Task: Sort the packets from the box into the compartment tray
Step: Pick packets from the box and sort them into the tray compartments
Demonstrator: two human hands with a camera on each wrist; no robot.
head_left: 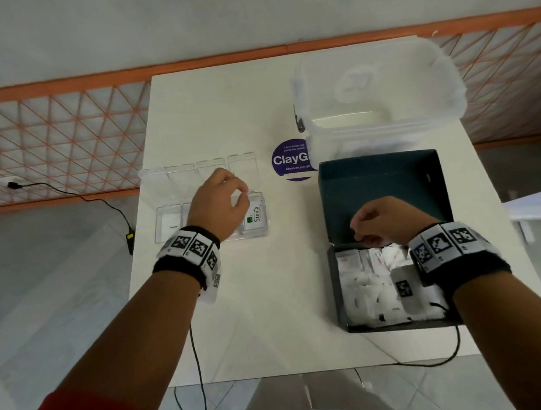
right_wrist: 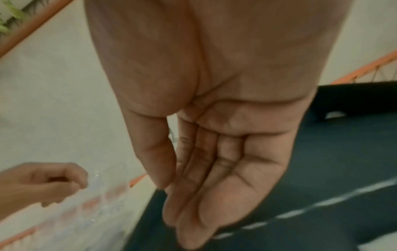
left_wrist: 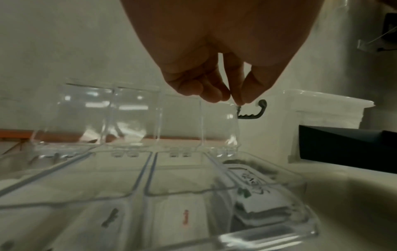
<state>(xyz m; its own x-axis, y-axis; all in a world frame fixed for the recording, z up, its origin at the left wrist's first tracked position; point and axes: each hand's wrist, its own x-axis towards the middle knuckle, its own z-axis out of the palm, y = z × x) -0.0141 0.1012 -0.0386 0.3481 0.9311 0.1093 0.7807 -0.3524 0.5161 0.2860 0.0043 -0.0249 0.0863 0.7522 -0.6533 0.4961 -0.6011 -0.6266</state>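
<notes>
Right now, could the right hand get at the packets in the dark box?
Probably yes. The right hand hangs just above the packets in the box, whose lid is flipped back, and its fingers hold nothing, with nothing visible in between.

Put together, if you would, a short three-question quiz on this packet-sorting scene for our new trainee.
1. True or false: the Stevia packet lies in the rightmost compartment of the compartment tray.
2. The right hand hovers over: A) the compartment tray, B) the box, C) a keyboard.
3. How many lidded compartments does the tray show?

Key: 1 true; 2 B; 3 four.
</notes>
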